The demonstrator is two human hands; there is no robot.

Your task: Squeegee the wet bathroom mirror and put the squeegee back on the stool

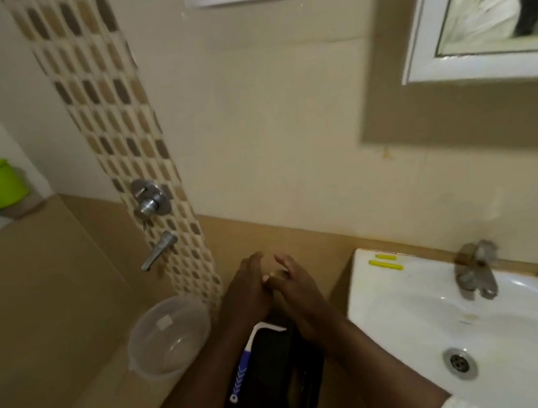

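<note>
Here the squeegee [241,373] lies lengthwise on the stool [278,375], blade away, beneath clasped empty hands [272,289].

Blue-and-white squeegee [241,368], black stool [278,375]

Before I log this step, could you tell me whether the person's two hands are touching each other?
Touching. The head view shows the left hand and right hand pressed together above the black stool, fingers overlapping with no gap.
</note>
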